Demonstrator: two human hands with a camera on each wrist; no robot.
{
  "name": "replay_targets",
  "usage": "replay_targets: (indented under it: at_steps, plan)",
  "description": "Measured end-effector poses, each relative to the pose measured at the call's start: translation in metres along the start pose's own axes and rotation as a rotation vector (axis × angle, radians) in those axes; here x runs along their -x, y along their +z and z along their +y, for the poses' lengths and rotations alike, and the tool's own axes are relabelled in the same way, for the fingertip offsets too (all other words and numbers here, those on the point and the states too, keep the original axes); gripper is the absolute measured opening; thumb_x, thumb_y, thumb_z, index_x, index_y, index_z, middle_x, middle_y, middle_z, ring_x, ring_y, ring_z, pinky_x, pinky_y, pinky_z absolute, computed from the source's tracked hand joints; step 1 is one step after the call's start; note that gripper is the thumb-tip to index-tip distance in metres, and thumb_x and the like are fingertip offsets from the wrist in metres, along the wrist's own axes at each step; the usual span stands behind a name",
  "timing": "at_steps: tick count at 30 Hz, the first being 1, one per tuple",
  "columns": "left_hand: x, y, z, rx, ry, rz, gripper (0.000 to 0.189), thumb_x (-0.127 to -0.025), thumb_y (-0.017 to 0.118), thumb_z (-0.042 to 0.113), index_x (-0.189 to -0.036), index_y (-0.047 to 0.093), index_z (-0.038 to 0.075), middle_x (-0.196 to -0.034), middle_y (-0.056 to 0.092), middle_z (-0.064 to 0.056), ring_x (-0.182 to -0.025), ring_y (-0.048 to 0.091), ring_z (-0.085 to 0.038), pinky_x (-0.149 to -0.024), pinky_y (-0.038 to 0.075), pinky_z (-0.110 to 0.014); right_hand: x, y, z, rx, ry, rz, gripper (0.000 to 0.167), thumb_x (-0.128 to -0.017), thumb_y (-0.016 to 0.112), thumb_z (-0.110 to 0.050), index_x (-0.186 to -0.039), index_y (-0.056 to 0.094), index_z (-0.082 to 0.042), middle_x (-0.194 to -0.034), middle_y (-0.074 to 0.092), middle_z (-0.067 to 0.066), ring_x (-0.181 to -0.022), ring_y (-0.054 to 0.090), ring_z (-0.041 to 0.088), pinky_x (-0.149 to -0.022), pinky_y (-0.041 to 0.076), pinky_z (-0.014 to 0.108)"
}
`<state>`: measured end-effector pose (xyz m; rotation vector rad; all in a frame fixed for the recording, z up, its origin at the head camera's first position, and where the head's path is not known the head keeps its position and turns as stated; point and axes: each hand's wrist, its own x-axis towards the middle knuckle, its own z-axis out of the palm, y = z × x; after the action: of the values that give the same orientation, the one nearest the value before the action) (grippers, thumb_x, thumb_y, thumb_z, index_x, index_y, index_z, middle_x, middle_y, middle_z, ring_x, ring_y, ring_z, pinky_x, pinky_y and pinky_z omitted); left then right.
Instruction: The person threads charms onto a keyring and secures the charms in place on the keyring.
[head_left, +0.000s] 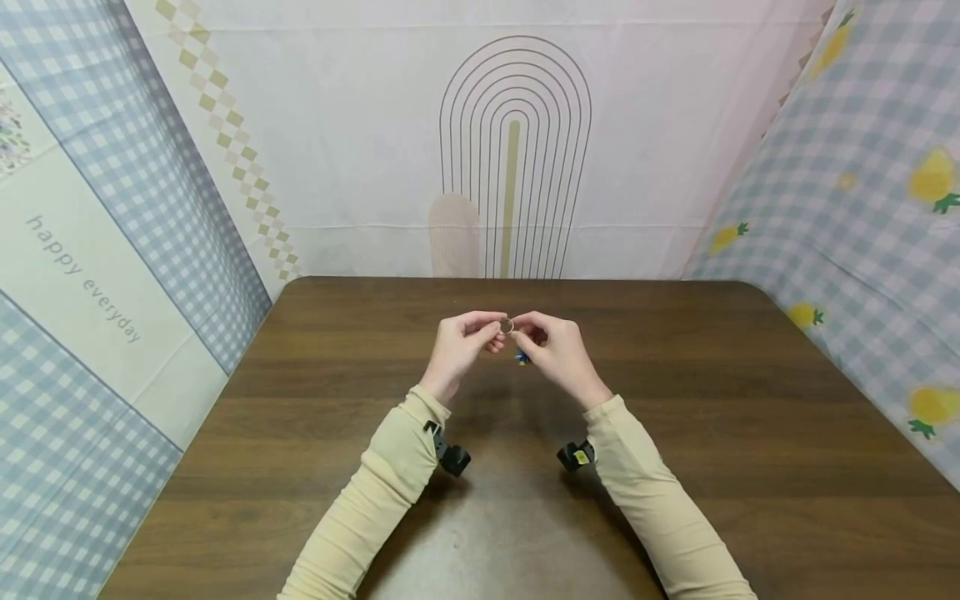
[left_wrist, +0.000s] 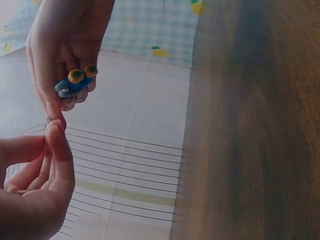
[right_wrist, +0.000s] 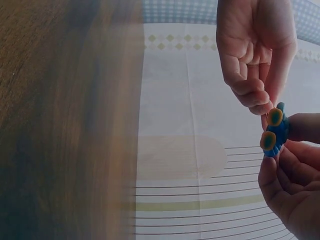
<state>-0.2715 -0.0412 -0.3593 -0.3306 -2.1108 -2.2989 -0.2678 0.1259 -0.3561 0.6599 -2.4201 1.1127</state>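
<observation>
Above the table, both hands meet at a small round metal key ring (head_left: 506, 326). My left hand (head_left: 456, 346) pinches its left side between thumb and forefinger. On the other side, the thumb and forefinger of my right hand (head_left: 561, 348) pinch the ring's right edge. A little blue rubbery charm (left_wrist: 77, 82) with two orange-and-green round knobs sits below the right hand, against its curled fingers. In the right wrist view the same charm (right_wrist: 276, 131) overlaps the right thumb and fingertips. The link between ring and charm is hidden.
The dark brown wooden table (head_left: 300, 400) lies beneath both hands. A white cloth with printed arches (head_left: 360, 150) hangs behind it, with blue checked cloths at both sides. Each forearm in beige sleeves carries a small black camera (head_left: 453, 458).
</observation>
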Motion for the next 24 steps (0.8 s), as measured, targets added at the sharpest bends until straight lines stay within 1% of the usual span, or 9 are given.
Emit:
replay_targets:
  at_steps: [5,7,10,13,17,19,24]
  plan:
    - [0.0001,-0.0001,-0.0001,0.011,-0.031,-0.052,0.026,-0.094,0.060,0.006,-0.118,0.064,-0.004,-0.080,0.068,0.000,-0.069,0.066,-0.008,-0.081,0.058,-0.041,0.0009,0.0002,0.0018,-0.006,0.009,0.003,0.012,-0.089,0.066,-0.007,-0.099,0.070,0.000,-0.074,0.066,0.009,-0.062,0.055,0.012,-0.056,0.044,0.018]
    - [0.0003,0.0013,-0.0002,0.018,-0.032,-0.059,0.029,-0.094,0.061,0.005,-0.121,0.061,-0.002,-0.082,0.069,0.001,-0.070,0.066,-0.008,-0.085,0.057,-0.046,0.0014,0.0001,0.0022,-0.012,0.017,0.005,0.013,-0.089,0.066,-0.006,-0.100,0.070,0.000,-0.075,0.066,0.009,-0.063,0.055,0.013,-0.056,0.044,0.018]
    - [0.0005,0.0034,-0.0003,0.032,-0.024,-0.037,0.030,-0.092,0.063,0.003,-0.121,0.060,-0.001,-0.083,0.071,-0.001,-0.071,0.067,-0.009,-0.083,0.059,-0.043,0.0016,-0.0003,0.0019,-0.025,0.028,0.006,0.013,-0.089,0.066,-0.006,-0.101,0.070,0.000,-0.075,0.067,0.010,-0.063,0.055,0.013,-0.056,0.044,0.017]
    - [0.0002,0.0042,-0.0006,0.042,-0.015,-0.004,0.026,-0.091,0.063,0.002,-0.117,0.062,-0.002,-0.085,0.071,-0.005,-0.070,0.066,-0.010,-0.075,0.060,-0.033,0.0012,-0.0009,0.0011,-0.028,0.025,0.002,0.014,-0.089,0.066,-0.007,-0.101,0.070,-0.001,-0.075,0.066,0.009,-0.063,0.055,0.011,-0.056,0.044,0.018]
    - [-0.0001,0.0028,-0.0013,0.032,-0.008,0.009,0.022,-0.092,0.063,0.003,-0.112,0.066,-0.004,-0.087,0.071,-0.009,-0.070,0.066,-0.009,-0.075,0.060,-0.033,0.0003,-0.0018,0.0001,-0.023,0.020,-0.012,0.014,-0.090,0.065,-0.007,-0.102,0.070,-0.002,-0.074,0.065,0.008,-0.062,0.054,0.011,-0.055,0.044,0.018]
    - [-0.0004,0.0019,-0.0016,0.024,-0.006,0.010,0.022,-0.092,0.062,0.004,-0.112,0.067,-0.004,-0.086,0.071,-0.008,-0.069,0.065,-0.009,-0.073,0.060,-0.032,0.0001,-0.0023,-0.0007,-0.021,0.019,-0.020,0.013,-0.090,0.065,-0.008,-0.101,0.070,-0.002,-0.074,0.066,0.007,-0.062,0.055,0.011,-0.056,0.045,0.019]
    - [-0.0005,0.0007,-0.0016,0.030,-0.015,0.007,0.022,-0.094,0.061,0.005,-0.112,0.067,-0.006,-0.077,0.068,-0.002,-0.066,0.063,-0.008,-0.066,0.056,-0.024,-0.0006,-0.0027,-0.0019,-0.017,0.017,-0.033,0.012,-0.090,0.065,-0.009,-0.098,0.070,-0.002,-0.074,0.067,0.007,-0.062,0.055,0.012,-0.055,0.045,0.019]
